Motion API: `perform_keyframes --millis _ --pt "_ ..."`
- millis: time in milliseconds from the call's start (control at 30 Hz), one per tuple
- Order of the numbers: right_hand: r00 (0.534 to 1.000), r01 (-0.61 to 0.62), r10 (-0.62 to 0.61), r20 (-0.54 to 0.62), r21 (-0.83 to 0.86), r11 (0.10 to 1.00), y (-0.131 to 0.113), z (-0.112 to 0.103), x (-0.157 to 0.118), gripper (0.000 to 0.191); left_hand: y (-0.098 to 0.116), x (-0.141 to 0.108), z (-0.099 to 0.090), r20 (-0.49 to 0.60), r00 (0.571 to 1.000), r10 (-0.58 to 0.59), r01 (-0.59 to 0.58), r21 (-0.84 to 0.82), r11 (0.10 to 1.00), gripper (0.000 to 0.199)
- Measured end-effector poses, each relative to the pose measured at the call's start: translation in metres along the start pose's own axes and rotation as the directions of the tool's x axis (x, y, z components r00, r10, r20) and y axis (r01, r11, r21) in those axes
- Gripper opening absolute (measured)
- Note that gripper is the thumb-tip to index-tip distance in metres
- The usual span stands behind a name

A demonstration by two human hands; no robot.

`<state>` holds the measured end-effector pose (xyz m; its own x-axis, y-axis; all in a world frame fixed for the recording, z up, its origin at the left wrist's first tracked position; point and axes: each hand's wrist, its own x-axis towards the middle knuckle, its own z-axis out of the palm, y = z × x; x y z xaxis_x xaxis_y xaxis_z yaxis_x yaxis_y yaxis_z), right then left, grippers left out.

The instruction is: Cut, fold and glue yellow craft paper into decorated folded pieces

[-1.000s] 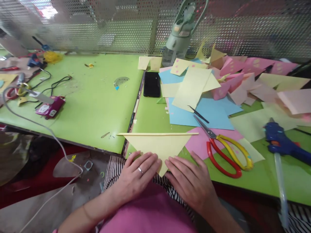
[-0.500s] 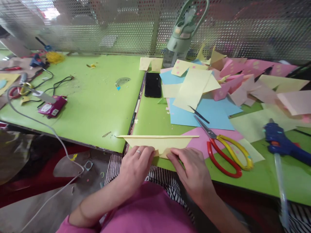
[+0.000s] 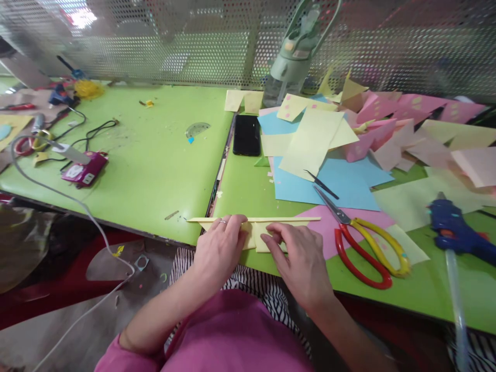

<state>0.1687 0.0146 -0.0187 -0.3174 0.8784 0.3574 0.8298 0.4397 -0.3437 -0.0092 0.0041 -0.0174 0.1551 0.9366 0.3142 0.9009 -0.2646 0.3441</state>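
Note:
A pale yellow sheet of paper (image 3: pixel 256 243) lies at the near edge of the green table, with a narrow folded strip along its far side. My left hand (image 3: pixel 220 245), a ring on one finger, has its curled fingers on the left part of the sheet. On the right part, my right hand (image 3: pixel 300 253) holds the paper with bent fingers, thumb towards the middle. Between the hands the near flap is turned over towards the far strip. My fingers hide both ends of that flap.
Right of my hands lie red-and-yellow scissors (image 3: pixel 362 248), black tweezers (image 3: pixel 322 185) and a blue glue gun (image 3: pixel 457 230). Behind are a black phone (image 3: pixel 247 135), a bottle (image 3: pixel 289 72) and coloured paper pieces (image 3: pixel 329 178). A white cable (image 3: pixel 83 206) hangs over the left edge.
Both hands have moved slightly away from me, turning the sheet's near edge over towards the far strip. The camera view has shifted a little.

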Motion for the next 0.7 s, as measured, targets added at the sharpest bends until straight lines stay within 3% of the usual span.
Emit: perform_keyframes --millis 267,600,700 --pt "0.999 -0.018 0.017 0.049 0.018 1.0 0.0 0.0 0.002 0.027 -0.003 0.002 0.0 0.005 0.999 0.034 -0.033 -0.066 0.997 0.011" --pt "0.998 -0.01 0.01 0.055 0.001 1.0 -0.001 0.0 0.005 0.025 0.002 -0.004 0.0 -0.114 0.975 0.19 -0.181 0.088 0.98 0.014" --pt "0.998 -0.009 0.009 0.061 0.005 1.0 0.0 0.0 0.004 0.024 0.003 -0.012 -0.003 -0.098 0.967 0.233 -0.225 0.091 0.97 0.016"
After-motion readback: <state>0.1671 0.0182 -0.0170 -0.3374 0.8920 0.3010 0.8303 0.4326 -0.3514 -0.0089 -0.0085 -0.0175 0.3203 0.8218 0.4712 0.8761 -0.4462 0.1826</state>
